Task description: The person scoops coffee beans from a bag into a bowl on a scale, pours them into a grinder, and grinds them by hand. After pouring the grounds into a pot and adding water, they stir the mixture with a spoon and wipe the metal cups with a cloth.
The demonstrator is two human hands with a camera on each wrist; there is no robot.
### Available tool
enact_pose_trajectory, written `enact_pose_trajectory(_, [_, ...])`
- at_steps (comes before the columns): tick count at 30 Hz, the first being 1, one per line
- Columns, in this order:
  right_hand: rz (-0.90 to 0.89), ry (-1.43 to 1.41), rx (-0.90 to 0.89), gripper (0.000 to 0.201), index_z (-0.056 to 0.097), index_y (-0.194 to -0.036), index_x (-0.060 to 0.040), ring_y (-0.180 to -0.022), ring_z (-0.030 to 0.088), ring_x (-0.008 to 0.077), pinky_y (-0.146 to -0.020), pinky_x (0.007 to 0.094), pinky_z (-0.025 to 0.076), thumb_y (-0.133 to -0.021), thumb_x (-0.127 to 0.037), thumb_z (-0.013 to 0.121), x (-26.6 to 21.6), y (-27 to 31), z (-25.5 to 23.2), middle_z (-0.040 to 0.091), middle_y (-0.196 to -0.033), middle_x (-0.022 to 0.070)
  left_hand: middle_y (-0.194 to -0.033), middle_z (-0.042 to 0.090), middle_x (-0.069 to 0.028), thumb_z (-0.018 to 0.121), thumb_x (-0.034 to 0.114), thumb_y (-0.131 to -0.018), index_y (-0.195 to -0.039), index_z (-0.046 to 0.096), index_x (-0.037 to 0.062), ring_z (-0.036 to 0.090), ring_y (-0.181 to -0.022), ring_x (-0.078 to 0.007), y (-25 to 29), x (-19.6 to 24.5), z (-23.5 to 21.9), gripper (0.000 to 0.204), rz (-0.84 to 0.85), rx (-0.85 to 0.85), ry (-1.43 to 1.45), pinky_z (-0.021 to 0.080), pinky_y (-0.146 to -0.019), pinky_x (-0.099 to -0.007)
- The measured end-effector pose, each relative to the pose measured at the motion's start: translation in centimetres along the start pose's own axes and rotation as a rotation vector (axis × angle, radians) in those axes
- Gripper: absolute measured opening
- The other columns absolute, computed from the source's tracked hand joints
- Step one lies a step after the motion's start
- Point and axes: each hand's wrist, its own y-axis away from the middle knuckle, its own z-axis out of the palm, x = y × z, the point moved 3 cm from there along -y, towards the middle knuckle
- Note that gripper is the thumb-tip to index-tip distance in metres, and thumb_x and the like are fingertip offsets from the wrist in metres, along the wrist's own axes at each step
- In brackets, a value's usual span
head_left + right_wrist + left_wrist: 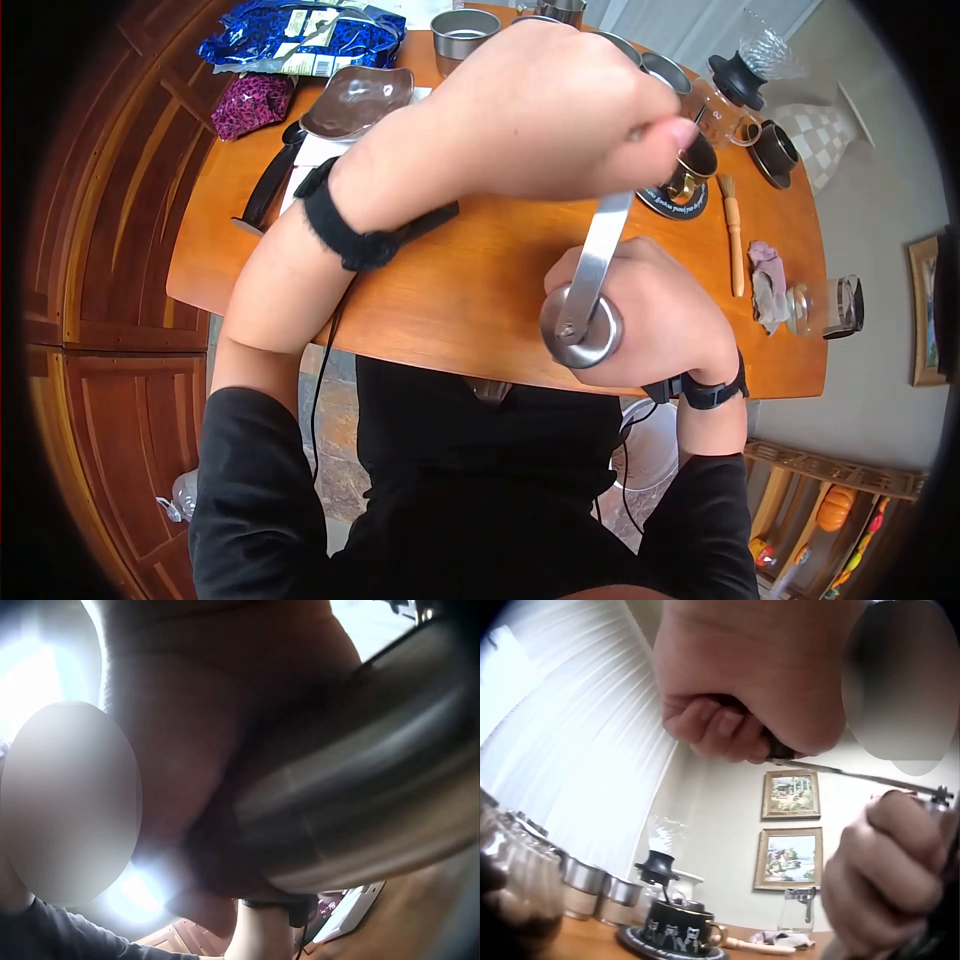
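1 grinder (580, 330); 2 hands: right hand (670, 320), left hand (540, 110) w/ crank (600, 250).

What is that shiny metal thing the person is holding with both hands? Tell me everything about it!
It looks like a hand grinder made of shiny silver metal. It has a round body with a flat cap on top, and a long flat crank arm sticking out from the middle of the cap. The right hand wraps around the body and holds it above the near edge of the wooden table. The left hand grips the far end of the crank. What is inside cannot be seen.
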Motion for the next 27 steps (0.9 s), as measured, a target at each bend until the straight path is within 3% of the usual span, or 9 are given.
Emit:
enact_pose_trajectory(2, [0.011,0.156,-0.02,0.018,0.063,-0.081,-0.0096,-0.07,0.061,0.035,-0.062,0.0419,0.049,-0.065,-0.013,0.072,0.4,-0.1,0.3,0.062,-0.074,0.0105,-0.058,0.051,-0.0123,0.059,0.028,-0.086,-0.067,0.054,0.0074,0.051,-0.054,-0.0332,-0.3,1.8,-0.7,0.028,0.006,-0.027,-0.005,0.041,-0.05,-0.0392])
enact_pose_trajectory(6, [-0.087,0.269,0.277,0.019,0.065,-0.087,-0.0047,-0.073,0.062,0.0339,-0.066,0.0404,0.05,-0.069,-0.01,0.068,0.6,0.1,0.7,0.064,-0.078,0.0128,-0.057,0.049,-0.0081,0.064,0.031,-0.082,-0.067,0.055,0.0102,0.053,-0.054,-0.029,-0.5,4.9,-1.6,0.027,0.055,-0.062,0.01,0.04,-0.047,-0.0366])
enact_pose_trajectory(7, [0.042,0.025,0.317,0.02,0.064,-0.091,-0.0018,-0.073,0.064,0.0252,-0.068,0.036,0.051,-0.071,-0.006,0.066,0.6,0.4,0.3,0.064,-0.078,0.0102,-0.057,0.049,-0.0068,0.065,0.032,-0.081,-0.066,0.055,0.0106,0.054,-0.054,-0.0273,-0.4,5.7,-1.7,0.028,0.083,-0.074,0.042,0.039,-0.046,-0.0359])
enact_pose_trajectory(12, [0.046,-0.062,0.538,0.021,0.062,-0.09,-0.0013,-0.074,0.061,0.0169,-0.068,0.0307,0.05,-0.07,-0.004,0.069,2.6,-0.1,-1.8,0.064,-0.079,0.0066,-0.049,0.048,-0.0108,0.062,0.031,-0.08,-0.057,0.054,0.0081,0.056,-0.05,-0.0294,0.6,8.5,-0.2,0.033,0.232,-0.075,0.323,0.04,-0.045,-0.0371])
enact_pose_trajectory(16, [0.128,-0.277,0.655,0.023,0.061,-0.089,-0.0009,-0.075,0.059,0.0102,-0.068,0.0266,0.049,-0.069,-0.003,0.071,5.1,0.0,-3.4,0.064,-0.079,0.0037,-0.052,0.047,-0.0094,0.065,0.026,-0.075,-0.057,0.053,0.0076,0.052,-0.05,-0.0268,0.3,7.1,-1.4,0.028,0.251,-0.213,0.276,0.038,-0.046,-0.0361])
enact_pose_trajectory(19, [0.125,-0.635,0.672,0.024,0.061,-0.089,-0.0023,-0.076,0.06,0.009,-0.068,0.0249,0.048,-0.068,-0.003,0.072,6.2,0.1,-3.3,0.064,-0.082,0.0022,-0.053,0.036,-0.0057,0.065,0.022,-0.074,-0.056,0.04,0.0073,0.044,-0.049,-0.0236,0.3,4.1,-1.6,0.034,0.265,-0.234,0.322,0.032,-0.046,-0.0359])
enact_pose_trajectory(22, [0.005,-0.881,0.575,0.026,0.061,-0.091,-0.0039,-0.077,0.061,0.0096,-0.068,0.0251,0.049,-0.067,-0.002,0.073,6.8,0.3,-3.0,0.064,-0.085,0.0022,-0.051,0.032,-0.0077,0.056,0.02,-0.079,-0.056,0.035,0.0034,0.038,-0.047,-0.0259,-0.2,1.4,-2.3,0.035,0.151,-0.261,0.376,0.027,-0.047,-0.0369])
enact_pose_trajectory(27, [-0.153,-1.058,0.407,0.031,0.062,-0.092,-0.0055,-0.078,0.064,0.0144,-0.071,0.0296,0.051,-0.065,-0.008,0.077,6.0,0.6,-2.3,0.065,-0.087,0.0023,-0.053,0.03,-0.0072,0.046,0.023,-0.09,-0.06,0.033,0.0014,0.031,-0.049,-0.0211,-0.1,-3.2,-3.1,0.039,-0.071,-0.326,0.339,0.025,-0.049,-0.0356])
